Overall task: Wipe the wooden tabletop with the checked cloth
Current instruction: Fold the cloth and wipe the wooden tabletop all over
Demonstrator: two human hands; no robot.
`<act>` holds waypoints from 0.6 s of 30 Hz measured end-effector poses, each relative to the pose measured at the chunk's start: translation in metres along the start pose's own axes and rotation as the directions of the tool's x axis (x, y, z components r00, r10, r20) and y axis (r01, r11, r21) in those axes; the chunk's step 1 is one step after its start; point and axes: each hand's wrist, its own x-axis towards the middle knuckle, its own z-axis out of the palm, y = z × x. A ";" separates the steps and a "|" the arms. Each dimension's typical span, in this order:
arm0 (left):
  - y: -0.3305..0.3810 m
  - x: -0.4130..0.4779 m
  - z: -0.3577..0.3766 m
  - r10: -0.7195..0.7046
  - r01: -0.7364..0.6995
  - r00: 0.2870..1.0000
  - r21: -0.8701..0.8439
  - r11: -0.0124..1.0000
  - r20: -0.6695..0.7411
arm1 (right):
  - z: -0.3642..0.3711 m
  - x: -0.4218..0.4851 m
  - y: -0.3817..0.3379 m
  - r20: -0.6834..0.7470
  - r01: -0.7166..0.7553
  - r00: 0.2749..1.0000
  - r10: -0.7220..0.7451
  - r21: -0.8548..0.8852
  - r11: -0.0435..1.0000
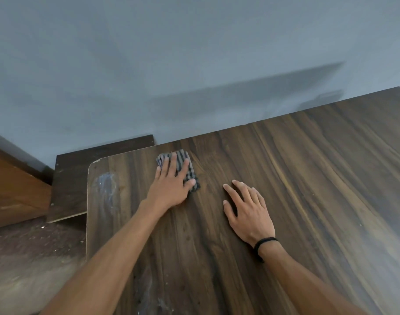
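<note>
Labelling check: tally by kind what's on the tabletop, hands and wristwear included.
Hands: 2 (left hand, right hand)
Checked cloth: 1
Black wristband: 1
Total on the tabletop: 4

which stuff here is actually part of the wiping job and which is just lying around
Part of the job:
checked cloth, under the flat left hand
wooden tabletop
whitish smear near its left edge

Just lying about:
dark board beside the table's left end
brown wooden piece at far left
right hand, resting flat on the tabletop, with a black wristband
</note>
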 end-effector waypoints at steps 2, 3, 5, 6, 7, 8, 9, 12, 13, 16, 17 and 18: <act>0.004 -0.030 0.018 0.009 -0.009 1.000 0.042 0.999 0.004 | -0.001 0.000 -0.001 0.026 0.014 1.000 -0.014 -0.004 1.000; 0.002 -0.035 0.021 0.011 -0.012 1.000 0.057 0.998 0.015 | -0.001 0.000 -0.001 0.035 0.017 0.999 -0.017 -0.001 1.000; -0.004 -0.026 0.011 -0.008 0.004 0.998 0.062 0.998 0.059 | -0.002 0.002 -0.001 0.053 0.019 0.998 -0.019 0.006 1.000; -0.006 -0.016 0.001 -0.023 0.019 0.997 0.058 0.998 0.070 | -0.003 0.002 -0.001 0.060 0.018 0.998 -0.018 0.009 1.000; -0.006 -0.007 -0.008 -0.039 0.035 0.996 0.055 0.998 0.078 | -0.004 0.002 -0.002 0.069 0.013 0.997 -0.014 0.018 1.000; -0.005 -0.001 -0.013 -0.052 0.048 0.995 0.052 0.998 0.081 | -0.007 0.002 -0.004 0.091 0.007 0.996 -0.010 0.032 0.999; -0.001 -0.001 -0.014 -0.057 0.053 0.995 0.049 0.997 0.083 | -0.012 0.004 -0.005 0.132 0.001 0.991 -0.008 0.051 0.999; 0.013 -0.034 0.004 -0.043 0.035 0.991 0.071 0.997 0.124 | -0.031 0.018 -0.006 0.396 -0.007 0.918 -0.008 0.037 0.999; 0.016 -0.046 0.012 -0.039 0.029 0.989 0.073 0.997 0.144 | -0.038 0.025 -0.006 0.490 0.005 0.872 -0.003 -0.003 1.000; 0.015 -0.046 0.011 -0.052 0.038 0.983 0.082 0.996 0.176 | -0.049 0.039 -0.010 0.616 0.042 0.787 0.029 -0.100 0.994; 0.014 -0.035 0.004 -0.058 0.044 0.983 0.081 0.996 0.175 | -0.050 0.042 -0.012 0.620 0.043 0.784 0.037 -0.114 0.993; 0.014 -0.025 -0.003 -0.062 0.050 0.983 0.076 0.996 0.172 | -0.050 0.042 -0.014 0.615 0.040 0.787 0.043 -0.121 0.992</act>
